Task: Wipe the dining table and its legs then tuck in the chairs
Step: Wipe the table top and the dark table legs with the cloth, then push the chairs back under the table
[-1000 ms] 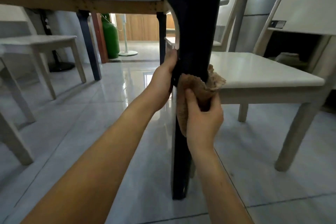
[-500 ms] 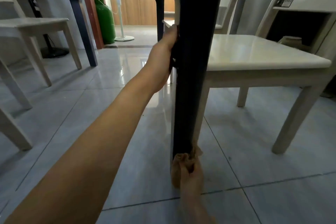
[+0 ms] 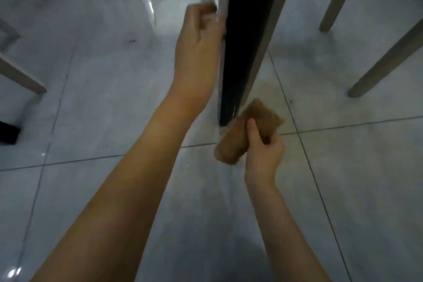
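- The left hand (image 3: 196, 46) is seen curled loosely beside the glossy black wooden table leg (image 3: 242, 48); whether it is gripped cannot be told.
- That leg is judged rigid, heavy, slick.
- At 5 o'clock of its foot, a soft, light brown folded cloth (image 3: 242, 130) is pinched in the right hand (image 3: 263, 151).
- A pale wooden chair leg (image 3: 386, 62) at 3 o'clock crowds access.

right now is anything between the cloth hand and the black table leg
Nothing visible. The right hand holds the brown cloth right beside the foot of the black table leg, with only bare floor tile around it. The left hand rests higher up, on the leg's other side.
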